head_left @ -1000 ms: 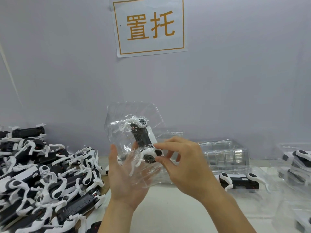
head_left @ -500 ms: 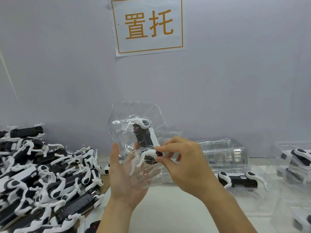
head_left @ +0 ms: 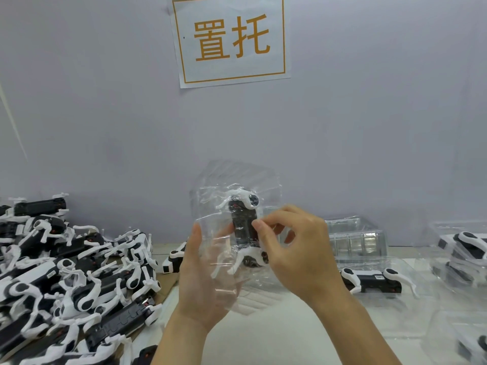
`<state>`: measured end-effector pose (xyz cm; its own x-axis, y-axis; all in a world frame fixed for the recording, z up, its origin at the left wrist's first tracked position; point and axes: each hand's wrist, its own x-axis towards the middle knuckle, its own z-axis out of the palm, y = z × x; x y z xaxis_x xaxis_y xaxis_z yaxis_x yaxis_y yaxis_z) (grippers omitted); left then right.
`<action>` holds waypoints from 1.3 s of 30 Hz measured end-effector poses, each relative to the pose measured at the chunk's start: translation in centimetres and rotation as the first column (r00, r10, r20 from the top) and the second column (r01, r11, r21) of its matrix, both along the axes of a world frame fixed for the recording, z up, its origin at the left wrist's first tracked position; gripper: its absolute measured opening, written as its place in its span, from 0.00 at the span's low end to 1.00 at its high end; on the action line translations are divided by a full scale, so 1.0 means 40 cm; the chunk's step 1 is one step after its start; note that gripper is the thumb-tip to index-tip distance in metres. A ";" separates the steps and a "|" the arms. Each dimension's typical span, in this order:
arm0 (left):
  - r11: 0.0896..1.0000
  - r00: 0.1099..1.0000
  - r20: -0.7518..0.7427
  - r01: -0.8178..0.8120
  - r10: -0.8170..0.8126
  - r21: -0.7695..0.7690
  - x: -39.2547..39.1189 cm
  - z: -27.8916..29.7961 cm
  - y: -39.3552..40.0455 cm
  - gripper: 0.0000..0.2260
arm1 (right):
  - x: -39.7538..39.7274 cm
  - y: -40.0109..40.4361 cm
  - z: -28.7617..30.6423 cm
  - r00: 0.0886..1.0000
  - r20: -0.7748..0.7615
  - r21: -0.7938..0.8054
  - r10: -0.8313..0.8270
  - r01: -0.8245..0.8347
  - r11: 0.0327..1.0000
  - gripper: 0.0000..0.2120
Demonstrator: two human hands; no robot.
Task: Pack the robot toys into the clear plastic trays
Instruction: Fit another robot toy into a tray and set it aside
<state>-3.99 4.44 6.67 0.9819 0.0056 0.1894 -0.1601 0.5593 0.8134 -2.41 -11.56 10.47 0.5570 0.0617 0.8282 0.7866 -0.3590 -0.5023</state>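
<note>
A clear plastic tray (head_left: 237, 180) stands upright in front of me, held up off the table. A black and white robot toy (head_left: 243, 227) sits inside it, head end up. My left hand (head_left: 204, 275) supports the tray from below and behind, its palm and thumb cupping the lower left part. My right hand (head_left: 297, 248) reaches in from the right, thumb and forefinger pinching at the toy's black body. The toy's lower legs are partly hidden by my right fingers.
A big heap of loose robot toys (head_left: 66, 272) covers the table's left side. A packed tray with a robot toy (head_left: 371, 280) lies to the right, empty clear trays (head_left: 355, 235) stacked behind it. More packed trays (head_left: 463, 248) stand at the far right. A paper sign (head_left: 229, 40) hangs on the wall.
The tray with the toy has shifted slightly right and tilted. My right fingers have moved up from the toy's lower legs to its black body. My left hand stays under the tray.
</note>
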 end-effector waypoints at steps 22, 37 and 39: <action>0.988 0.988 0.038 0.149 -0.150 0.039 0.003 -0.005 0.001 0.33 | 0.007 -0.003 0.003 0.999 0.006 0.100 -0.043 0.042 0.994 0.09; 0.991 0.991 0.028 0.130 -0.130 0.015 0.002 -0.005 -0.001 0.37 | 0.006 -0.017 0.008 0.999 -0.004 0.153 0.054 -0.053 0.987 0.09; 0.992 0.992 0.031 0.124 -0.124 0.009 0.001 -0.005 -0.002 0.37 | 0.007 -0.017 0.006 0.998 -0.010 0.135 0.054 -0.052 0.989 0.11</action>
